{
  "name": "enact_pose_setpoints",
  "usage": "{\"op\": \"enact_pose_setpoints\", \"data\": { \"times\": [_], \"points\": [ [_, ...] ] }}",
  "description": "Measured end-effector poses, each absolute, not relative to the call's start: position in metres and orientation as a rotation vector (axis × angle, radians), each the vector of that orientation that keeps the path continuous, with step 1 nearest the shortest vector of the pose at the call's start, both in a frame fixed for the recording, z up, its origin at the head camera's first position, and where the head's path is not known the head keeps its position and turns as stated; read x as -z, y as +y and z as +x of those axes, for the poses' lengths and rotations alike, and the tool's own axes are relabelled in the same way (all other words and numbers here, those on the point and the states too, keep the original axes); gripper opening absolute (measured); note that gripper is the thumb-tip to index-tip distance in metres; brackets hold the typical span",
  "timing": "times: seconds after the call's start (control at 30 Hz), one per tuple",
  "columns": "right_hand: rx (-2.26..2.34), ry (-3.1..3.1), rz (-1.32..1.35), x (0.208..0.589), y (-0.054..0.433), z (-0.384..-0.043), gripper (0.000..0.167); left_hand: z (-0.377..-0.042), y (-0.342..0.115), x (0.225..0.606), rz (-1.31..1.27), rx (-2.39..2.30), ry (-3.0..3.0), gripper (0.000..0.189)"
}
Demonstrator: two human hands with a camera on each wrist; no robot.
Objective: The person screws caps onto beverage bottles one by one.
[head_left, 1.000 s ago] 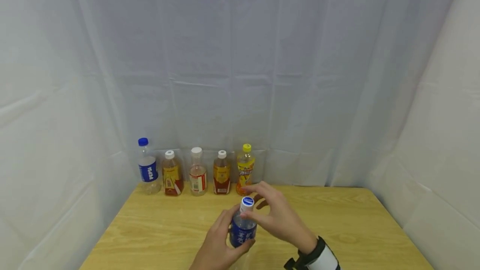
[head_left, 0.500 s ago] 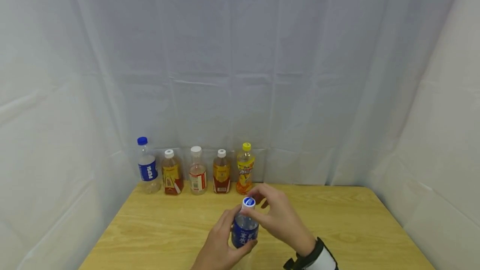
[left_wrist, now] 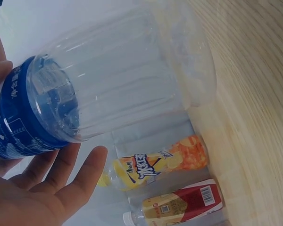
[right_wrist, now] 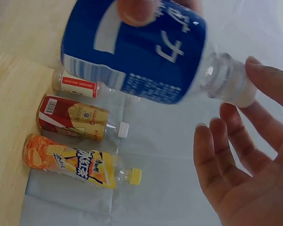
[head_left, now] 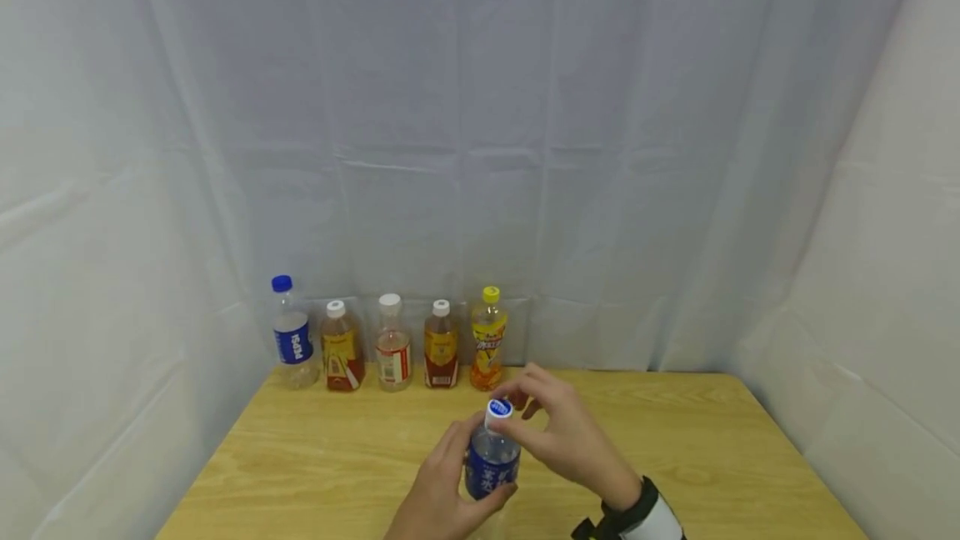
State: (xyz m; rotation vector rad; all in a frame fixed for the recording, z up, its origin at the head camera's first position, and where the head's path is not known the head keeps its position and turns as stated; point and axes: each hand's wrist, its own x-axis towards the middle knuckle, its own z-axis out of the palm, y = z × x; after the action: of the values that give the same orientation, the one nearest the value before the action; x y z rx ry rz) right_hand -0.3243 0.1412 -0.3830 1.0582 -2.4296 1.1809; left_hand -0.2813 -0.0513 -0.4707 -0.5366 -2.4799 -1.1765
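A clear plastic bottle (head_left: 491, 473) with a blue label stands tilted slightly in front of me, low in the head view. My left hand (head_left: 442, 486) grips it around the label, fingers on the far side and thumb in front. With thumb and index finger, my right hand (head_left: 566, 436) pinches the white cap (head_left: 499, 409), which has a blue top. In the right wrist view the cap (right_wrist: 240, 87) sits on the bottle's neck, and the other fingers (right_wrist: 221, 155) are held off it. The clear lower body (left_wrist: 122, 75) looks empty in the left wrist view.
Along the back of the wooden table (head_left: 315, 448) stands a row of bottles: a Pepsi bottle (head_left: 294, 344), two amber ones (head_left: 342, 352) (head_left: 441, 348), a clear one with a red-white label (head_left: 393, 363) and a yellow-capped one (head_left: 489, 340). White sheeting (head_left: 480, 148) encloses the back and sides.
The right index finger has come down from above the cap to touch it. The cap's blue top mark has changed angle. Bottle and hands have shifted slightly right.
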Motion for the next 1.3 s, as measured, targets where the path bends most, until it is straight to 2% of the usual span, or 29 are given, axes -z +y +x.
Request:
{"op": "enact_pose_setpoints", "data": {
  "times": [0.17, 0.3, 0.43, 0.6, 0.77, 1.03, 1.17, 1.3],
  "points": [
    [-1.13, -2.476, 0.918, 0.387, 0.136, -0.322, 0.034, -0.28, -0.049, 0.472, -0.552, 1.147, -2.474, 0.077],
    [-1.209, -2.455, 1.178, 0.384, 0.147, -0.325, 0.04, -0.28, -0.05, 0.471, -0.547, 1.138, -2.467, 0.079],
    [-1.28, -2.432, 1.382, 0.381, 0.157, -0.327, 0.035, -0.281, -0.05, 0.472, -0.554, 1.148, -2.464, 0.08],
    [-1.176, -2.443, 1.222, 0.383, 0.152, -0.326, 0.023, -0.281, -0.048, 0.471, -0.575, 1.181, -2.496, 0.08],
    [-1.101, -2.5, 1.012, 0.385, 0.145, -0.324, 0.027, -0.28, -0.046, 0.473, -0.607, 1.17, -2.465, 0.076],
    [-1.315, -2.508, 1.285, 0.384, 0.158, -0.325, 0.028, -0.28, -0.048, 0.472, -0.569, 1.192, -2.523, 0.082],
    [-1.269, -2.517, 1.13, 0.386, 0.155, -0.324, 0.023, -0.279, -0.049, 0.472, -0.58, 1.192, -2.525, 0.08],
    [-1.255, -2.533, 1.042, 0.386, 0.152, -0.324, 0.028, -0.279, -0.047, 0.472, -0.573, 1.196, -2.536, 0.08]
  ]
}}
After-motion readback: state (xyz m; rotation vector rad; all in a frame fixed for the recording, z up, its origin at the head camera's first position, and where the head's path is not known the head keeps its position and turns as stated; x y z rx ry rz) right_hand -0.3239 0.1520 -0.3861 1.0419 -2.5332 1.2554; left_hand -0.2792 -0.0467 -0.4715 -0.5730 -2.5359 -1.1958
